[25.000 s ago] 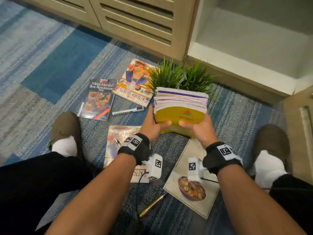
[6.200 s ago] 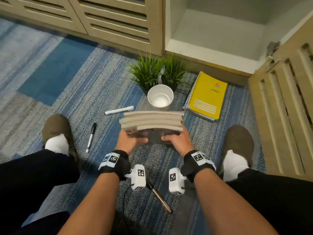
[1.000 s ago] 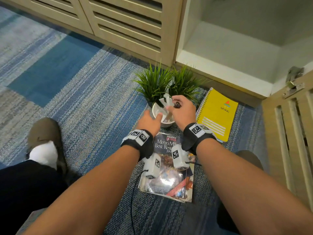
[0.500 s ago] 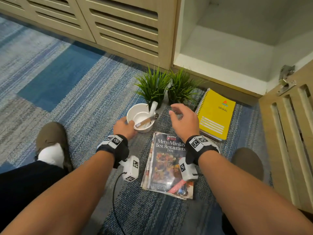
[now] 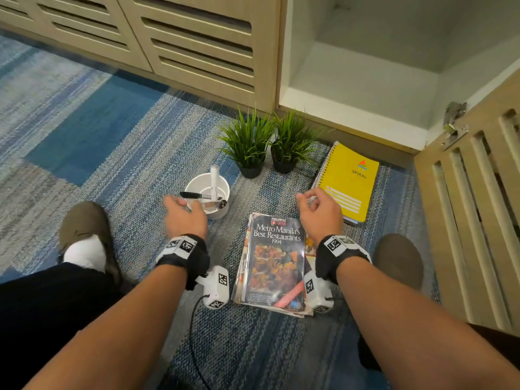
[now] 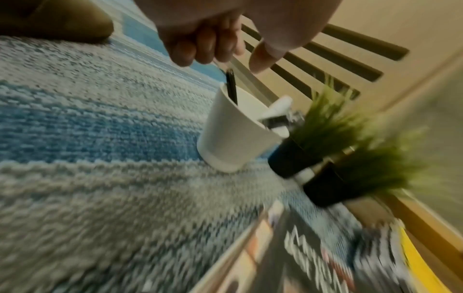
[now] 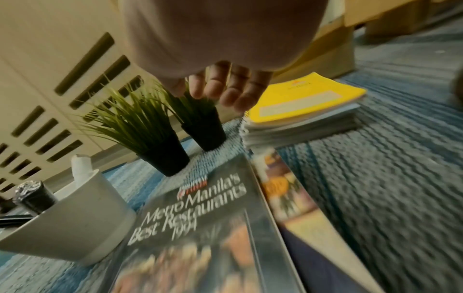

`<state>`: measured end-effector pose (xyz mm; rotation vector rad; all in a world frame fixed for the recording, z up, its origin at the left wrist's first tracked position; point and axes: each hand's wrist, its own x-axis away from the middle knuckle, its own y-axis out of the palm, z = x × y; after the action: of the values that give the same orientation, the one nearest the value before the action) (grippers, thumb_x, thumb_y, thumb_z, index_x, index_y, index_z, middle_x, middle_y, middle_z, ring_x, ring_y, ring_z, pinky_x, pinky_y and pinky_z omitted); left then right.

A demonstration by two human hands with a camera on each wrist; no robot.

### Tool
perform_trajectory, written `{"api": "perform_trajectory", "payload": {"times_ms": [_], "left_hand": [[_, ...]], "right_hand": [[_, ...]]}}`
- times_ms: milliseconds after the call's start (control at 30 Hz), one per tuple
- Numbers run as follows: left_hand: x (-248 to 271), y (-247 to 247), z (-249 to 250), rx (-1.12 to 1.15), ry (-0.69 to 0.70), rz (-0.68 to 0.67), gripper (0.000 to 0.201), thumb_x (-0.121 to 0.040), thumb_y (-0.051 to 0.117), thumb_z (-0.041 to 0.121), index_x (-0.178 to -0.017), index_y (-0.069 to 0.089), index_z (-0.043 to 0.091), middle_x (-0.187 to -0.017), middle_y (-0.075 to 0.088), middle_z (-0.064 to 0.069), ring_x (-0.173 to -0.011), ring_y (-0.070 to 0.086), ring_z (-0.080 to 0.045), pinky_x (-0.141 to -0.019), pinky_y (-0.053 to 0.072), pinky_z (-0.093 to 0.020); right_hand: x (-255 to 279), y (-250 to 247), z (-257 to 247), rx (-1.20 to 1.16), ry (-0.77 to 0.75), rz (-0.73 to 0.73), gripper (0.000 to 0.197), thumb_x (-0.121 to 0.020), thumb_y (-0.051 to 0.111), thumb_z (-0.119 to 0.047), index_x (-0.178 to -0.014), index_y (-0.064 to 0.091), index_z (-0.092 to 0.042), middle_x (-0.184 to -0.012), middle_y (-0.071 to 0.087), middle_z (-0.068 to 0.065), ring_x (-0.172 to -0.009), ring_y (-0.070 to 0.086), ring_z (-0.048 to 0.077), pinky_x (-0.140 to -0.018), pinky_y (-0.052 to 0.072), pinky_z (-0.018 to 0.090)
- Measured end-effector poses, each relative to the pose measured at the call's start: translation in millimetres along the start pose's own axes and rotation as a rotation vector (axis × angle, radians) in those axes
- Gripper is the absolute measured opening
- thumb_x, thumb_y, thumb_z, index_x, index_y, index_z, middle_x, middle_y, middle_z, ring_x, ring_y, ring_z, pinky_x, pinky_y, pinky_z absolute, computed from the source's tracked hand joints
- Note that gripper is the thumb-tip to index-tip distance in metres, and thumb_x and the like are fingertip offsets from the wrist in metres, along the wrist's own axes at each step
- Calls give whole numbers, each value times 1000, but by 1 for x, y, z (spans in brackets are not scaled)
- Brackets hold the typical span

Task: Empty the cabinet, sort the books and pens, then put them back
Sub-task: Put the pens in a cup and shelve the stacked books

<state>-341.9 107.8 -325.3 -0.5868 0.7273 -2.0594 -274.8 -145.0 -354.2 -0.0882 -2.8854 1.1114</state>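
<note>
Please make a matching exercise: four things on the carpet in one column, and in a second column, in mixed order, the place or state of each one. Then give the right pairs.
Things:
1. white cup
2. yellow spiral notebook
3. restaurant book
4. cabinet

Places or states:
A. lies on top of a stack between the two forearms
B. stands open, nothing visible inside
C. holds pens and markers
D. lies on other notebooks, to the right of the two potted plants

Pairs: 1-C, 2-D, 3-A, 4-B
</note>
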Motion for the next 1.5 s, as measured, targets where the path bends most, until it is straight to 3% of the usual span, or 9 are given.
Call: {"api": "perform_trajectory", "payload": {"times_ms": [133, 233, 467, 733, 867, 1000, 1133, 1300, 1500], "left_hand": [[53, 27, -23, -119, 78, -365, 18, -84, 59, 31, -84, 49, 17, -69, 56, 1, -73, 59, -27, -66, 41, -31], [75, 52, -48, -190, -59, -682, 55, -65, 72, 58, -104, 52, 24, -94, 68, -1, -89, 67, -27, -82, 54, -36], [45, 110, -127, -170, -279, -779, 107, 2, 85, 59, -94, 67, 16, -89, 75, -7, -76, 73, -29, -69, 62, -46], [84, 40, -38, 121, -356, -958, 55, -54, 78, -14, -101, 71, 13, -88, 78, -1, -90, 72, -23, -70, 53, -30], [77, 39, -34, 239, -266, -986, 67, -47, 76, -18, -106, 67, 13, -96, 77, -6, -95, 72, -29, -89, 55, -48], [64, 37, -23, 339, -113, -1041, 77, -43, 77, -17, -112, 65, 16, -105, 75, -9, -103, 70, -29, -93, 52, -50], [54, 37, -7, 374, 31, -918, 72, -48, 79, -21, -108, 66, 17, -101, 76, -4, -97, 72, -23, -86, 57, -45], [49, 40, 3, 446, 69, -846, 59, -64, 76, -22, -115, 63, 4, -97, 75, -12, -85, 74, -25, -74, 61, -36], [47, 46, -5, 486, 13, -831, 51, -66, 73, -25, -110, 65, -1, -92, 73, -12, -77, 73, -13, -64, 58, -24]], "right_hand": [[47, 5, 26, 21, 340, -14, 45, -83, 65, -61, -99, 50, -22, -91, 57, -1, -86, 60, 27, -64, 39, 33], [79, 20, 51, -95, 654, -112, 91, -64, 76, -69, -129, 47, -12, -126, 58, 7, -114, 59, 31, -94, 49, 39], [84, 32, 68, -166, 842, -332, 110, -32, 85, -53, -125, 54, -3, -122, 66, 13, -109, 65, 33, -95, 55, 46], [66, 53, 128, -307, 877, -492, 104, -11, 94, -27, -110, 69, -6, -96, 78, 6, -85, 75, 27, -78, 63, 46], [67, 13, 79, -520, 877, -597, 101, -30, 97, -4, -121, 54, 0, -108, 74, 19, -88, 73, 34, -66, 61, 46], [59, -12, 48, -697, 702, -661, 36, -67, 79, 15, -100, 74, 2, -93, 79, 13, -77, 76, 25, -57, 60, 28], [45, -10, 27, -759, 508, -419, 48, -57, 81, 18, -103, 70, 7, -94, 79, 15, -84, 74, 34, -70, 61, 45], [30, 0, 24, -718, 340, -326, 28, -62, 83, 17, -83, 75, 0, -71, 78, -5, -70, 74, 6, -68, 56, 18], [22, 19, 32, -646, 261, -373, 61, -56, 90, 7, -113, 67, 7, -92, 79, 6, -88, 76, 19, -85, 61, 37]]}}
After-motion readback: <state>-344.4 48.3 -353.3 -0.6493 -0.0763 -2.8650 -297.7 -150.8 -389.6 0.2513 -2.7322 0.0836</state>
